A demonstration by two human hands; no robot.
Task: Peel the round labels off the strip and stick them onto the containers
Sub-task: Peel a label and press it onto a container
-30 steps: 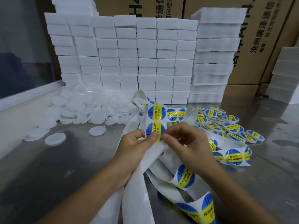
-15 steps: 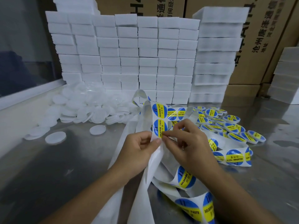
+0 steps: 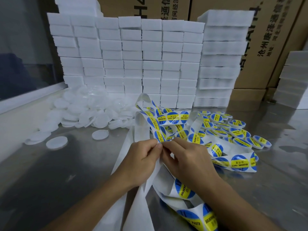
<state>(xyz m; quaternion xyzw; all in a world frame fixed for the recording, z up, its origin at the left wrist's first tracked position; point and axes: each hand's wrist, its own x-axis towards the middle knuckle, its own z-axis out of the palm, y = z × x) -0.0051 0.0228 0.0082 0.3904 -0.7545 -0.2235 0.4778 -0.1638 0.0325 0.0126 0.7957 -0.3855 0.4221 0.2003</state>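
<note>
Now, label strip [image 3: 150,129] pinched between left hand [image 3: 143,157] fingers (thumb on top), right hand [image 3: 188,160] fingers nipping its edge.

You are looking down at a shiny grey metal desk [image 3: 50,172]. Soft light bounces off its top and makes pale patches. On your left there is a dark window [image 3: 21,52] with a pale sill [image 3: 28,99] under it. At the back of the desk stands a wall of white foam blocks [image 3: 133,60], piled in neat rows. Beside it on the right is a taller pile of white foam trays [image 3: 221,54]. Behind them you see big brown cardboard boxes [image 3: 266,39] with dark printed letters. More white blocks [image 3: 295,80] sit at the far right edge.
</note>
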